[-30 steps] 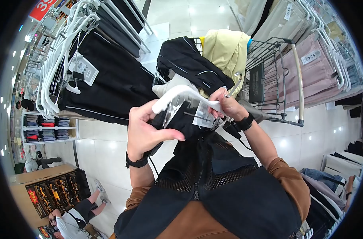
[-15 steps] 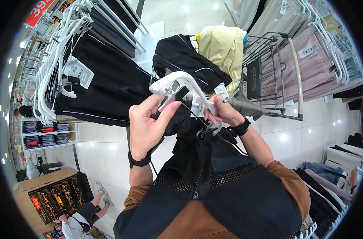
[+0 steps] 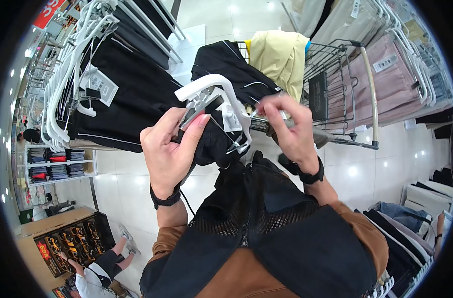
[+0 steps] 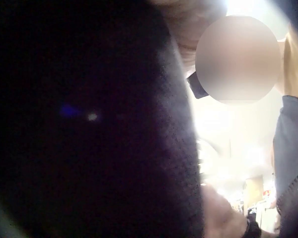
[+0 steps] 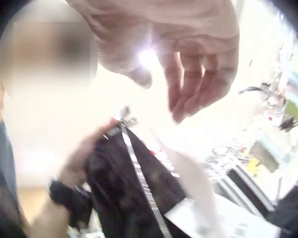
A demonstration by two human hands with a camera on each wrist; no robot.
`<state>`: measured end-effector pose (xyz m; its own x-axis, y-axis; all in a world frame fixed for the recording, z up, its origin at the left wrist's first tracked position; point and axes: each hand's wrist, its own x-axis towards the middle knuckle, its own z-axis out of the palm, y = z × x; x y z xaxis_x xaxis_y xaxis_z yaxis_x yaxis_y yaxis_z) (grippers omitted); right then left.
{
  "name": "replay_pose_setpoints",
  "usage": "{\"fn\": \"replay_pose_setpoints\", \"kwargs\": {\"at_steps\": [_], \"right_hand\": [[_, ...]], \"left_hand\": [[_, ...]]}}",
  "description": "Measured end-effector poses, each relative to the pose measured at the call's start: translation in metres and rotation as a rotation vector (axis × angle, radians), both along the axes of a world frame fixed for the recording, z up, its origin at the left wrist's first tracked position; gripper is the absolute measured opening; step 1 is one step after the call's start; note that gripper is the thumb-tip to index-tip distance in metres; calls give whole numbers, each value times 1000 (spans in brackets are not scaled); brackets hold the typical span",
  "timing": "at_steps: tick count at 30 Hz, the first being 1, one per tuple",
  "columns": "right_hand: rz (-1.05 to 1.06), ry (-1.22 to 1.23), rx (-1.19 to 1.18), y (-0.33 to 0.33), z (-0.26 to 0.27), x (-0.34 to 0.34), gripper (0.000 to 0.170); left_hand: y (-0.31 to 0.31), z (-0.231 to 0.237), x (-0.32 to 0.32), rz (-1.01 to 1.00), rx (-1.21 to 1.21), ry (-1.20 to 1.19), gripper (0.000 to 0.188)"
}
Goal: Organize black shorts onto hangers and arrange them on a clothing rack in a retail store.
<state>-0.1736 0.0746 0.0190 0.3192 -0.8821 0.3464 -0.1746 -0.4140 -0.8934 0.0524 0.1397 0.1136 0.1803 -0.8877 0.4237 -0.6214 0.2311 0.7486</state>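
Note:
In the head view a white plastic hanger [image 3: 206,83] hangs tilted in front of the chest. My left hand [image 3: 162,154] pinches a metal clip [image 3: 201,109] at one end of it between thumb and fingers. Below the clip bar a bunched black garment [image 3: 209,146] hangs, beside a white paper tag [image 3: 230,120]. My right hand [image 3: 293,124] is off the hanger's other end, its fingers loosely bent with nothing between them. The right wrist view has that hand [image 5: 188,49] above the black garment [image 5: 109,173]. Dark cloth fills most of the left wrist view.
A wire shopping cart [image 3: 350,89] stands ahead, carrying black piped trousers [image 3: 224,64] and a pale yellow garment [image 3: 276,57]. Racks of black trousers [image 3: 132,84] on the left and pink trousers [image 3: 385,94] on the right flank it. Another person [image 3: 99,270] is at lower left.
My right hand has let go of the hanger's end and drawn away to the right. My left hand, first around the hanger's end, now pinches the clip and has moved slightly left.

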Motion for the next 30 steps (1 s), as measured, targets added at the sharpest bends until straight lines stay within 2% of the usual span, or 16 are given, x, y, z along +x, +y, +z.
{"fn": "replay_pose_setpoints", "kwargs": {"at_steps": [3, 4, 5, 6, 8, 9, 11, 12, 15, 19, 23, 27, 28, 30], "right_hand": [[51, -406, -157, -12, 59, 36, 28], [131, -441, -50, -13, 75, 46, 32], [186, -506, -112, -23, 76, 62, 37], [249, -436, -26, -27, 79, 69, 47], [239, -432, 50, -24, 87, 79, 62], [246, -432, 49, -26, 84, 82, 62], [47, -430, -77, -35, 76, 90, 71], [-13, -475, -56, -40, 76, 93, 75], [-49, -439, -159, -56, 80, 88, 78], [-23, -376, -199, -58, 82, 92, 77], [165, -396, -357, -59, 77, 94, 56], [211, -415, -412, -54, 76, 98, 51], [209, -413, -416, -52, 77, 97, 51], [171, -389, -497, -49, 80, 94, 62]], "left_hand": [[-4, 3, -12, -47, -4, -40, 17], [-5, 3, -15, -62, 0, -72, 17], [-5, 2, -18, -68, -3, -73, 17], [-5, -1, -18, -75, -14, -53, 18], [-5, -5, -18, -75, -29, -35, 20], [-4, -7, -17, -84, -41, -8, 21], [1, -8, -13, -58, -25, -25, 24], [4, -8, -12, -43, -21, -22, 24], [8, -3, -10, 48, -98, -50, 22], [11, -6, -8, 63, -170, -73, 20], [10, -4, -11, 48, -189, -55, 20], [8, -1, -14, -10, -252, -129, 23], [8, 1, -16, -13, -257, -157, 23], [9, 3, -19, -12, -256, -175, 26]]}}
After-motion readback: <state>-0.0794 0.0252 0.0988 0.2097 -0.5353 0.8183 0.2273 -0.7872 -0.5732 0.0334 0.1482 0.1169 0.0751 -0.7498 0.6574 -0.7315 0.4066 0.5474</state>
